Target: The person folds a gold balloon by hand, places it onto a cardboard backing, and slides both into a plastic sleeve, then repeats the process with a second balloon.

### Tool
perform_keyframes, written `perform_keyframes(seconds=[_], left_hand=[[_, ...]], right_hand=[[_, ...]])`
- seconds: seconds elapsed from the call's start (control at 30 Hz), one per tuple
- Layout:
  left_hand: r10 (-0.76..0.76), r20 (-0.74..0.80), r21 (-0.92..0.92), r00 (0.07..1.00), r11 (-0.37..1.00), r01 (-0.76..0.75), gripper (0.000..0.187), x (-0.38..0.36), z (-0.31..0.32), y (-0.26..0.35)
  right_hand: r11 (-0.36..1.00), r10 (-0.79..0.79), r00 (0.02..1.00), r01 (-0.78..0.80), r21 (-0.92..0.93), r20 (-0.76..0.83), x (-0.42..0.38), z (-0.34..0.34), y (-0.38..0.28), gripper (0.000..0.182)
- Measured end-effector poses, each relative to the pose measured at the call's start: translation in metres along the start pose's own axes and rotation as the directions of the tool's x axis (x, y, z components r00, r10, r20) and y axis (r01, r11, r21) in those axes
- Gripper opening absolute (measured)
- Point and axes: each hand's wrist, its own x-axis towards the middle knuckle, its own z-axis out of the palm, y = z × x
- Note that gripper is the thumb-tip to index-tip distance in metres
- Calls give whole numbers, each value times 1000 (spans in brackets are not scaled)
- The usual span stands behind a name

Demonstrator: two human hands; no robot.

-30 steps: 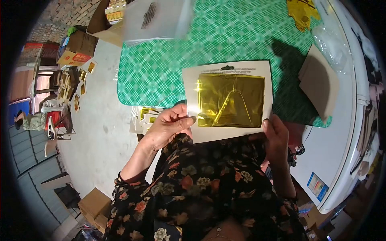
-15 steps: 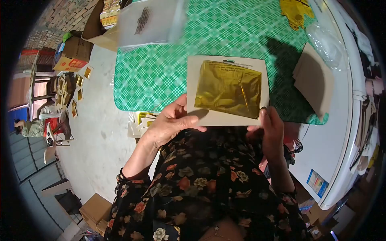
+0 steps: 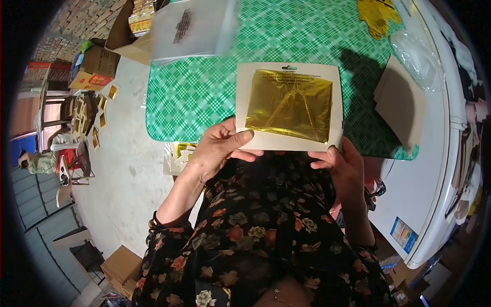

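A pale card with a hang hole, in a clear bag with small dark print, is held up over the table's near edge; a folded gold foil sheet [image 3: 291,107] lies against its face. My left hand [image 3: 222,148] grips the card package [image 3: 243,92] at its lower left corner, thumb on the front. At the lower right corner my right hand [image 3: 343,161] pinches the same package, with its thumb at the bottom edge and some fingers hidden behind.
The table [image 3: 189,102] has a green checked cloth. Clear bags [image 3: 192,30] lie at its far left, pale cards [image 3: 401,105] at the right, a yellow glove [image 3: 377,18] at the far right. Cardboard boxes [image 3: 94,69] stand left. A person [image 3: 41,162] sits far left.
Both hands have raised the card package slightly away from my body and tilted it. Light now falls differently on the foil, and the print at the top has shifted.
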Motion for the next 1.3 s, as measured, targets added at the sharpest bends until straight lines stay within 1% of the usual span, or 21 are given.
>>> perform_keyframes(seconds=[0.07,0.17,0.27,0.3,0.4,0.43,0.53,0.57,0.67,0.77,0.87,0.97,1.07,1.17,1.27,1.3], left_hand=[[-1,-2,-3,1000,1000,1,41,1,-1,-2],[-10,7,8,1000,1000,10,42,3,-3,-2],[-14,36,0,999,1000,14,46,5,-4,-4],[-12,49,-6,999,1000,13,48,6,-5,-4],[112,57,-12,992,994,-112,55,4,10,-4],[95,100,-13,990,995,-94,61,5,6,-6],[146,140,-18,979,989,-145,62,4,5,-6],[156,125,-25,980,988,-154,57,4,6,-4],[124,126,73,984,988,-134,51,9,3,-1],[89,86,52,992,994,-93,44,11,6,2],[78,80,51,994,995,-82,39,11,5,0],[33,-5,118,999,993,-32,36,7,8,-2],[1,-29,132,1000,991,3,34,6,9,-5],[32,-14,169,999,985,-29,34,8,10,1],[65,-20,317,998,947,-56,34,10,18,15],[91,-47,377,995,924,-67,35,14,21,17]], right_hand=[[997,-9,999,13,74,-51,-2,6,0,42],[1000,-15,997,14,-12,-79,-1,7,4,50],[999,-52,985,52,-2,-162,-1,18,1,29],[998,-66,986,64,-15,-156,0,16,3,28],[996,-89,985,83,-44,-149,2,11,7,27],[996,-81,985,75,-45,-152,3,10,6,27],[997,-71,978,62,-50,-198,6,15,4,28],[997,-69,973,59,-52,-219,7,17,4,28],[995,-98,975,101,7,-200,8,17,3,29],[993,-112,977,102,-62,-180,10,13,0,34],[995,-89,978,79,-56,-189,11,14,2,33],[999,-24,973,17,-31,-231,11,21,0,31],[999,-20,969,11,-37,-246,11,24,-4,29],[994,-70,970,47,-100,-231,10,20,-7,25],[954,-189,948,115,-278,-256,13,10,0,27],[927,-220,938,117,-355,-267,15,9,-3,28]])
